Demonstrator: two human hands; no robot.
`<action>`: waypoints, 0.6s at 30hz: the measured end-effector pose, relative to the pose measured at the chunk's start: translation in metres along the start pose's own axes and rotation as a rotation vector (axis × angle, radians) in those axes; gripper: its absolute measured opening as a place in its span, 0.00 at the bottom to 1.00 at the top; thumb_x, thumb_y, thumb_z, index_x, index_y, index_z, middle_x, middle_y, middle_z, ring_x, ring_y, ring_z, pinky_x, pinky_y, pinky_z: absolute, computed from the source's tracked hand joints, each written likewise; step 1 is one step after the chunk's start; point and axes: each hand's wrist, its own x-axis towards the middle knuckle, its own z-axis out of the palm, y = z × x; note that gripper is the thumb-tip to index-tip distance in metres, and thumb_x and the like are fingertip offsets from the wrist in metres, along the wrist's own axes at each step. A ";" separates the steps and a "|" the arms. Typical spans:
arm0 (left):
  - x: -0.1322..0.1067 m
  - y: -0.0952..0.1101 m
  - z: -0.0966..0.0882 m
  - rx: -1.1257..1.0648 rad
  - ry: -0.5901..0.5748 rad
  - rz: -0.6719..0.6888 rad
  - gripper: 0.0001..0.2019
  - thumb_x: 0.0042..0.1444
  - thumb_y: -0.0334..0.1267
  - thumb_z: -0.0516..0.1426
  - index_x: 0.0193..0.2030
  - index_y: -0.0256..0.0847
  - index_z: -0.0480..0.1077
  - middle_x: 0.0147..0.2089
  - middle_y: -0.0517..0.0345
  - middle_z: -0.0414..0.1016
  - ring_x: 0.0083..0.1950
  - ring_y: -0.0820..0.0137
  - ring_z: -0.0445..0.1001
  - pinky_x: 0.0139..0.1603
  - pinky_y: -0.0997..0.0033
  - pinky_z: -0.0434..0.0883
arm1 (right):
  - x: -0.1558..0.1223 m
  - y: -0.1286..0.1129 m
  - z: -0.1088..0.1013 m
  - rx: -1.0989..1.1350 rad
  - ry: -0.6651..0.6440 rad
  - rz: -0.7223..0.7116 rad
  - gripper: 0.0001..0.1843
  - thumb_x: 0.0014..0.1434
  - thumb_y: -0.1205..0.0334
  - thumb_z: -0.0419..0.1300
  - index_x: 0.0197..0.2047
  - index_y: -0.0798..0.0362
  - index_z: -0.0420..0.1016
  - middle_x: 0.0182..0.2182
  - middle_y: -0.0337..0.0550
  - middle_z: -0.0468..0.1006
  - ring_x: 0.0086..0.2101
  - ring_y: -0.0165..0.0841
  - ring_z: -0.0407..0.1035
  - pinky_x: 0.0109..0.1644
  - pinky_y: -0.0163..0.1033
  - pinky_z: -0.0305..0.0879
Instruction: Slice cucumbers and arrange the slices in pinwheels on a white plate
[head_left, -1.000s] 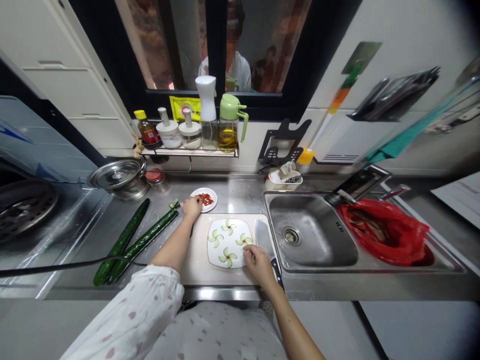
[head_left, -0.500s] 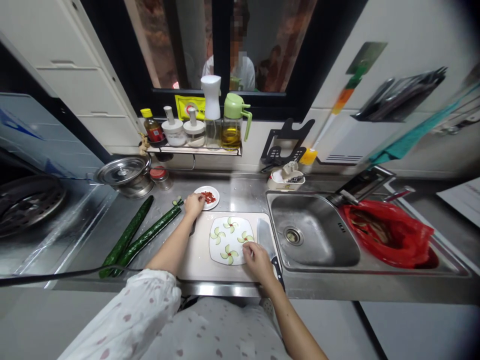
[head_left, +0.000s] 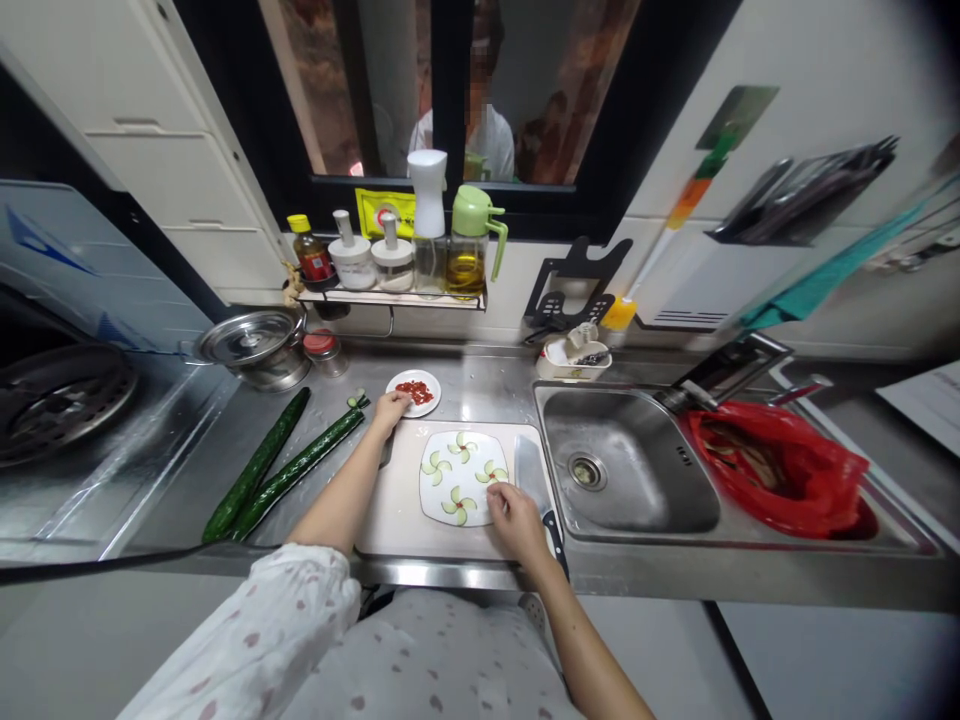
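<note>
My left hand is at the left rim of a small white plate, its fingers pinched together; what they hold, if anything, is too small to make out. Chopped red bits that look like chili lie on that plate. My right hand is curled by the right edge of a squarish white plate, and its fingertips hide whatever is between them. Curved pale-green slices are laid on this plate in pinwheels, some with red centres. Under it is a cutting board, with a kitchen knife along its right side.
Two cucumbers lie left of the board, beside small cut slices. A lidded pot and a red-lidded jar stand behind them. At right are the sink and a red bag. Bottles line a shelf.
My left hand has drawn back slightly to the left, away from the red bits toward the small plate's rim. The right hand stays in place. The view has shifted a little.
</note>
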 end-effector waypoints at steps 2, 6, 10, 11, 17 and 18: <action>-0.001 -0.001 -0.001 -0.055 -0.012 -0.030 0.11 0.49 0.41 0.59 0.34 0.36 0.75 0.30 0.53 0.79 0.24 0.75 0.69 0.27 0.75 0.65 | 0.001 -0.001 0.000 -0.004 -0.003 0.003 0.14 0.60 0.60 0.48 0.38 0.53 0.74 0.31 0.44 0.77 0.34 0.35 0.70 0.41 0.36 0.61; -0.003 -0.003 -0.004 -0.144 0.002 -0.073 0.12 0.45 0.40 0.61 0.36 0.35 0.74 0.23 0.57 0.75 0.19 0.78 0.64 0.20 0.78 0.59 | 0.001 -0.001 0.002 -0.003 -0.008 0.007 0.14 0.60 0.60 0.48 0.38 0.53 0.74 0.32 0.44 0.78 0.34 0.35 0.70 0.41 0.36 0.62; -0.007 0.000 -0.003 -0.208 0.033 -0.086 0.10 0.41 0.36 0.63 0.31 0.35 0.73 0.16 0.64 0.68 0.17 0.79 0.61 0.19 0.79 0.57 | 0.000 0.001 0.004 0.016 -0.006 -0.007 0.14 0.60 0.61 0.48 0.37 0.53 0.74 0.33 0.44 0.78 0.35 0.35 0.71 0.42 0.37 0.62; -0.008 0.001 -0.003 -0.225 0.039 -0.088 0.09 0.40 0.35 0.63 0.31 0.35 0.72 0.16 0.64 0.67 0.17 0.79 0.61 0.19 0.79 0.58 | 0.000 0.001 0.004 0.023 -0.002 -0.011 0.14 0.60 0.61 0.48 0.37 0.53 0.74 0.33 0.45 0.78 0.35 0.35 0.71 0.42 0.37 0.62; -0.013 0.007 0.002 -0.311 0.052 -0.100 0.09 0.42 0.34 0.63 0.30 0.35 0.70 0.21 0.58 0.73 0.19 0.78 0.67 0.21 0.79 0.61 | -0.002 0.002 0.003 0.049 0.010 -0.011 0.13 0.60 0.59 0.49 0.36 0.52 0.74 0.31 0.44 0.77 0.32 0.35 0.70 0.38 0.37 0.62; -0.013 0.007 0.002 -0.320 0.055 -0.102 0.09 0.42 0.34 0.63 0.31 0.35 0.70 0.21 0.58 0.73 0.19 0.78 0.67 0.21 0.79 0.61 | -0.003 0.002 0.003 0.052 0.012 -0.009 0.13 0.60 0.59 0.49 0.36 0.52 0.74 0.31 0.44 0.77 0.32 0.35 0.70 0.38 0.37 0.62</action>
